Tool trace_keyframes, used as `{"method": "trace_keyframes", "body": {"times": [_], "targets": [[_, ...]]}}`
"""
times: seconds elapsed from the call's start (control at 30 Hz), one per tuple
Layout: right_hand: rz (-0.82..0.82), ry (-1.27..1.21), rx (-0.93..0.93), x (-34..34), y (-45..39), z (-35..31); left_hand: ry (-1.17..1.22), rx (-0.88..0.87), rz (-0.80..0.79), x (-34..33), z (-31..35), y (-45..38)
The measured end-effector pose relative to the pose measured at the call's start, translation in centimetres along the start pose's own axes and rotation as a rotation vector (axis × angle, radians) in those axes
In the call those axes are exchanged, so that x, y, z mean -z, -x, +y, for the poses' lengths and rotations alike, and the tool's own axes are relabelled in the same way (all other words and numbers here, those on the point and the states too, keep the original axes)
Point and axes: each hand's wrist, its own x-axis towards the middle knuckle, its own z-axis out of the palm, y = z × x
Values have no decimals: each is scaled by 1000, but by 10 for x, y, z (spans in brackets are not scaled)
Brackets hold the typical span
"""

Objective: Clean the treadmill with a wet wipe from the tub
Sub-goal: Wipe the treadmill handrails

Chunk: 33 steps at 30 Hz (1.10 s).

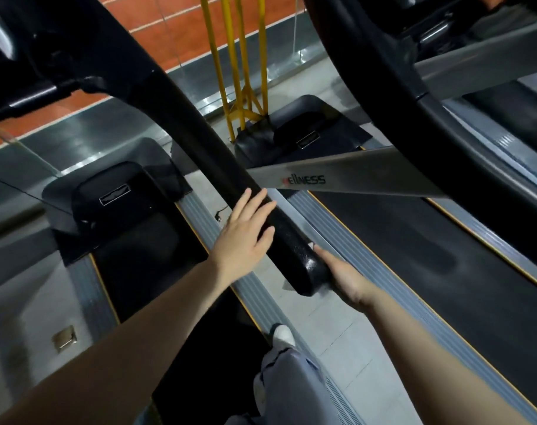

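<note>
Black handrail (pixel 245 191) looked wet near its end. Left hand (pixel 245 237) lay flat, fingers (pixel 255 204) spread; right hand (pixel 343 277) fingers hidden underneath, grip indeterminate, no wipe visible. Risk: palm slipping on the damp surface.

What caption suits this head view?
Left hand rests flat on the black treadmill handrail; right hand holds under its end.

Both bare forearms reach forward. The left hand (pixel 245 237) lies flat with straight, slightly spread fingers. The right hand (pixel 343 276) is lower, palm turned inward, its fingers mostly hidden.
</note>
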Motion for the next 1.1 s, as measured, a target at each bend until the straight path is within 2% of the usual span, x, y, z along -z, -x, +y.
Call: {"method": "trace_keyframes", "body": {"times": [0.17, 0.3, 0.47, 0.63, 0.7, 0.8, 0.87, 0.97, 1.1], "targets": [[187, -103, -62, -1, 27, 24, 36, -1, -52, -13, 28, 34], [254, -119, -136, -5, 34, 17, 102, 43, -38, -23, 35, 42], [181, -135, -179, 3, 52, 1, 244, 150, -1, -32, 57, 49], [89, -132, -140, 16, 72, -16, 395, 208, 23, -30, 70, 68], [35, -153, -80, 19, 82, -26, 413, 243, 61, -23, 75, 80], [-140, -137, 72, 19, 100, -32, 479, 359, 139, -13, 78, 104], [-231, -68, 129, 7, 107, -34, 596, 434, 183, -8, 75, 121], [-276, -18, 174, -24, 108, -38, 735, 497, 247, 5, 68, 150], [-447, 157, 239, -76, 105, -45, 894, 572, 222, 22, 55, 188]]}}
